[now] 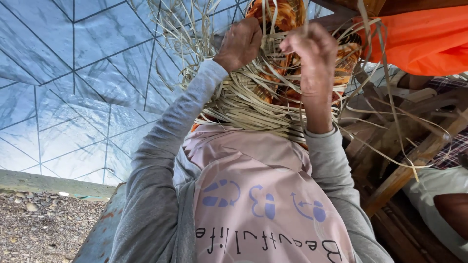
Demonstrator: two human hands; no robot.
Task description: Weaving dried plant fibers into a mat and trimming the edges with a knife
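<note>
A half-woven basket of flat pale straw strips rests on my lap, against my pink printed top. Its loose strips fan out upward and to the sides. My left hand is closed on the strips at the basket's upper left. My right hand pinches a thin strip at the upper right, fingers bunched together. Orange patterned cloth shows behind the weave between my hands.
Blue-white tiled floor with diagonal grout lines fills the left. Gravel lies past a concrete kerb at lower left. A wooden frame and bright orange fabric stand on the right, with another person's arm at the lower right.
</note>
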